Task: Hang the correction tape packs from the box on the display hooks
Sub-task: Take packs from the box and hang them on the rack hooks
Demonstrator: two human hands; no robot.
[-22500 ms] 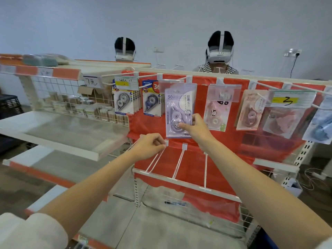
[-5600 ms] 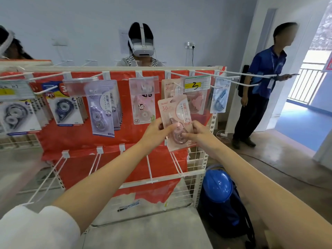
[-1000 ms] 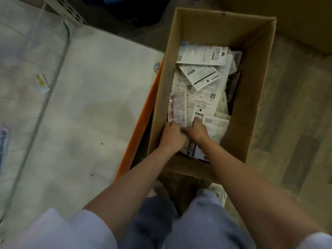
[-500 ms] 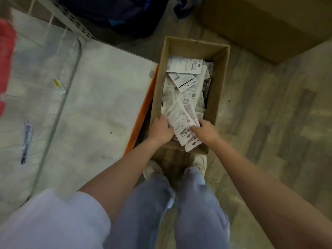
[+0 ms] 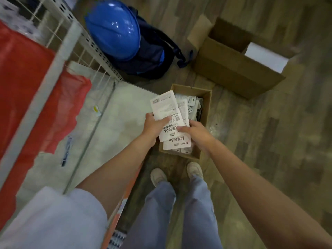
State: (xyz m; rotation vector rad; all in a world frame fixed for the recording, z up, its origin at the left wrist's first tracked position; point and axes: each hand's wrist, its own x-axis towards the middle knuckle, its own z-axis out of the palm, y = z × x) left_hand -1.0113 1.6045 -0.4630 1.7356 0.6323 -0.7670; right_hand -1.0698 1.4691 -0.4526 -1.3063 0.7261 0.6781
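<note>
Wood-plank flooring (image 5: 269, 141) fills the right side, with the pale bottom shelf (image 5: 115, 133) of a display rack on the left, hung with red sheeting (image 5: 23, 83). Two cardboard boxes stand on the floor: a small open box (image 5: 206, 112) just ahead of the person's two shoes, its left side close against the shelf edge, and a larger open box (image 5: 231, 69) beyond it to the right, apart from it. One blue hard hat (image 5: 115, 27) lies on a dark backpack (image 5: 154, 56) beyond the shelf corner.

Above the small box, the left hand (image 5: 152, 126) grips a fanned bunch of correction tape packs (image 5: 168, 114), backs up; at least three show, the exact count unclear. Its thumb lies across the cards, fingers curled beneath. The right hand (image 5: 195, 133) pinches the lower cards of the same bunch. More packs (image 5: 190, 103) lie loose in the box, too jumbled to count.

Bare floor lies open to the right of the box and the person's legs.
</note>
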